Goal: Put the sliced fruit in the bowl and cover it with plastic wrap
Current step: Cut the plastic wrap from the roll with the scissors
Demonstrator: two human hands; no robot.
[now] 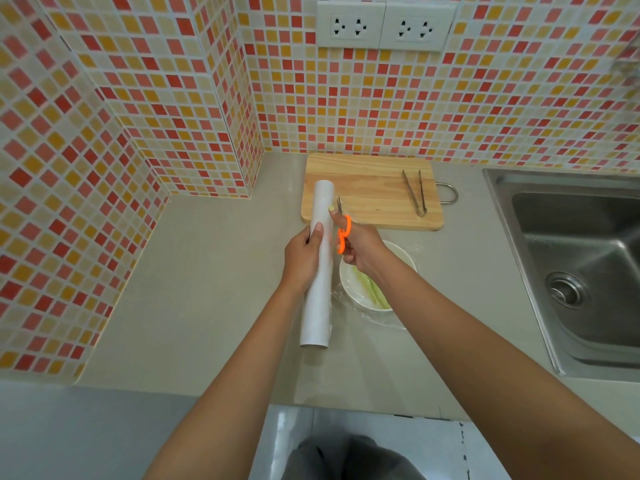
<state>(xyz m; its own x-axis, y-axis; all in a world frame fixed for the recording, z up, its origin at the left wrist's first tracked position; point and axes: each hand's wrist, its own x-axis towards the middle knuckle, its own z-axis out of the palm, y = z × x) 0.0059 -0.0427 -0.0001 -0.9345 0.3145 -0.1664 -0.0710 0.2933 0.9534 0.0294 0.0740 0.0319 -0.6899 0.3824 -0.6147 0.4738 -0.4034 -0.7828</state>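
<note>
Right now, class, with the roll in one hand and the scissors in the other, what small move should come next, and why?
Probably close the scissors to cut the film beside the roll. The left hand holds the roll up, the right hand has the blades at its edge, and film already seems to lie over the bowl of sliced fruit.

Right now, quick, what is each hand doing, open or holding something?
Left hand: closed around the plastic wrap roll.
Right hand: closed on the orange-handled scissors.
</note>
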